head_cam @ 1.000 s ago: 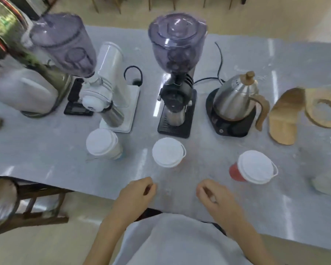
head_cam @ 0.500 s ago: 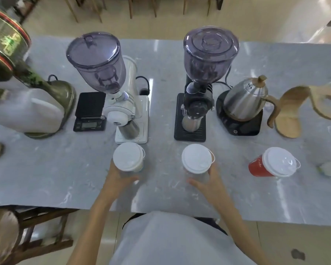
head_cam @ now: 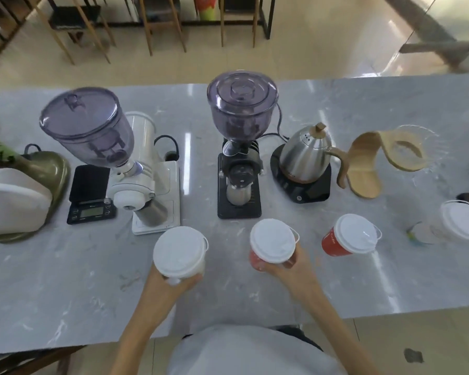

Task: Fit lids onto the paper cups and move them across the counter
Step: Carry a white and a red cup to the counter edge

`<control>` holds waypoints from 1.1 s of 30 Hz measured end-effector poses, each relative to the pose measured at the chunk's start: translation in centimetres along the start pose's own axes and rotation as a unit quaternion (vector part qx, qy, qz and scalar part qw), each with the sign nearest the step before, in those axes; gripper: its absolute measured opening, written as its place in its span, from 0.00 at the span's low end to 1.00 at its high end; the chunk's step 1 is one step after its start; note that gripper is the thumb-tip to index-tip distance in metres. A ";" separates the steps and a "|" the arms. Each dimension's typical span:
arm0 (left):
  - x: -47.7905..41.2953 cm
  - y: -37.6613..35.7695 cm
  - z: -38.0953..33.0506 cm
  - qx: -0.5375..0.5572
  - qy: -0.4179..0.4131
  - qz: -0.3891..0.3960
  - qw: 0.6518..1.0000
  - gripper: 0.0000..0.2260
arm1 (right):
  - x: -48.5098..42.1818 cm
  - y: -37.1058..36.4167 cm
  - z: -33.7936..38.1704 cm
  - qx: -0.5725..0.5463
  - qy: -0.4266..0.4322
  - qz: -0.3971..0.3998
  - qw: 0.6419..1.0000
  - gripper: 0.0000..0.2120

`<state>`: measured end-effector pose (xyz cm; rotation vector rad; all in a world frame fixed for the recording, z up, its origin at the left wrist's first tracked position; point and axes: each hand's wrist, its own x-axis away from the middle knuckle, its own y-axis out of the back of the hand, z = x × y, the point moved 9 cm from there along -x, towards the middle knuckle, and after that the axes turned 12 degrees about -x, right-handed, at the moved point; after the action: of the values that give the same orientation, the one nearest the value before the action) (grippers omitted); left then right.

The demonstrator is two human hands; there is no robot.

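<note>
- The counter in front of you carries four lidded cups in a rough row, in front of the white grinder, the black grinder and the kettle.
- A second ago both your hands were curled and bare at the near edge; half a second ago they had reached the two nearest cups. Now each has closed round one.
- Your left hand wraps the near side of the white cup, fingers curled under its lid.
- Your right hand is clasped round the red cup, thumb and fingers on its wall.
- The second red cup and the far-right white cup stand untouched, well to your right.
- Every lid looks seated, so the fitting seems done; what remains is carrying. Whether the held cups have left the surface, I cannot tell.
</note>
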<state>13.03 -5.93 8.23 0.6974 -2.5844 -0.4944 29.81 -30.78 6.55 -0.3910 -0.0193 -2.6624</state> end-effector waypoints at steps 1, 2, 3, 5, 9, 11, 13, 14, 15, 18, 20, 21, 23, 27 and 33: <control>0.3 -0.8 -1.7 0.003 -0.005 0.006 1.000 0.25 | 0.2 1.2 1.5 0.000 0.004 -0.001 1.000 0.40; 0.5 -1.7 -3.6 0.005 -0.010 0.007 1.000 0.28 | 0.3 2.6 3.0 0.003 0.005 -0.003 1.000 0.39; 0.6 -2.7 -5.8 0.008 -0.014 0.011 1.000 0.30 | 0.3 4.1 4.8 0.009 0.009 -0.002 1.000 0.38; 0.3 -5.2 -10.4 0.018 -0.034 0.027 0.999 0.31 | -0.2 6.9 9.1 0.027 0.029 0.005 0.999 0.37; -1.4 -9.9 -21.7 0.038 -0.112 0.038 0.992 0.33 | -2.3 13.8 20.1 0.072 0.082 0.003 0.994 0.38; -3.1 -11.5 -27.6 0.064 -0.153 0.026 0.986 0.34 | -3.9 17.6 25.7 0.091 0.117 -0.011 0.989 0.36; -5.3 -12.4 -33.1 0.091 -0.195 0.002 0.977 0.32 | -6.0 20.6 30.4 0.092 0.152 -0.020 0.984 0.33; -6.6 -12.9 -35.9 0.095 -0.216 -0.011 0.972 0.32 | -7.2 21.8 32.7 0.093 0.171 -0.018 0.981 0.32; -8.0 -13.3 -38.4 0.094 -0.230 -0.025 0.968 0.32 | -8.7 22.8 34.6 0.094 0.187 -0.015 0.978 0.32; -13.4 -15.5 -44.7 0.095 -0.265 -0.041 0.959 0.27 | -14.2 26.1 38.9 0.089 0.215 0.001 0.972 0.36; -17.9 -17.5 -46.9 0.079 -0.270 -0.038 0.959 0.31 | -18.6 27.8 39.8 0.081 0.210 0.014 0.974 0.37; -20.4 -18.6 -47.3 0.066 -0.265 -0.034 0.961 0.34 | -20.8 28.5 39.8 0.076 0.203 0.021 0.976 0.35; -25.3 -21.2 -47.2 0.050 -0.246 -0.004 0.968 0.36 | -25.3 29.4 39.2 0.074 0.196 0.032 0.977 0.31; -33.9 -25.7 -43.6 0.046 -0.188 0.047 0.980 0.32 | -34.4 30.5 34.4 0.069 0.151 0.049 0.985 0.35; -43.9 -30.0 -35.7 0.023 -0.084 0.069 0.994 0.34 | -45.0 31.1 25.5 0.068 0.105 0.054 0.991 0.38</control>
<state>76.34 -14.60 12.49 0.5071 -2.7859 -0.4682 88.89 -37.50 17.08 -0.0642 -0.1098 -2.5636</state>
